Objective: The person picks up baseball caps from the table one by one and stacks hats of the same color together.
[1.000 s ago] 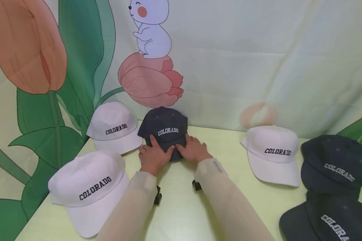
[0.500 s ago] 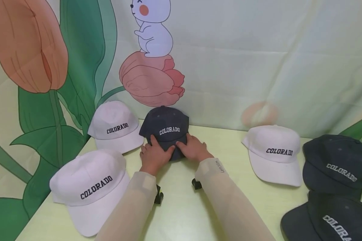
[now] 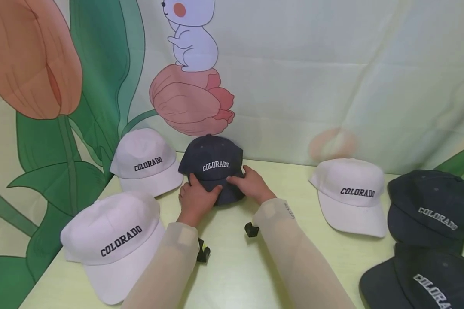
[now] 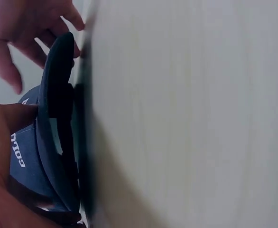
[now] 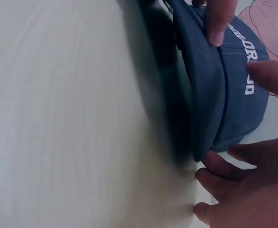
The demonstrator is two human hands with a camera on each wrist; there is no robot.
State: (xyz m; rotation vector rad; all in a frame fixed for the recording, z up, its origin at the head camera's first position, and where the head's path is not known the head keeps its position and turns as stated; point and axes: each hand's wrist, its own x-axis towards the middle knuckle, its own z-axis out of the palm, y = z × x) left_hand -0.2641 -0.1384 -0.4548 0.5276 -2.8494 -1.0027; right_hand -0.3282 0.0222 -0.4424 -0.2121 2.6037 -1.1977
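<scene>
At back-centre of table [image 3: 232,266], dark cap [image 3: 212,165] sits next to white cap [image 3: 145,161]. Left hand [image 3: 195,199] + right hand [image 3: 251,186] both pinching brim, thumbs on top, fingers curled under. Brim lifted a bit off table, cap not picked up yet imo. 3 dark, 3 white caps total, rest untouched.

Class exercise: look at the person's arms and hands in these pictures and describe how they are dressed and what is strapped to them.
Both arms wear long, close-fitting beige sleeves; the right sleeve has small dark lettering near the cuff. The left hand and right hand are bare, without gloves. A small black device sits under each wrist.
</scene>
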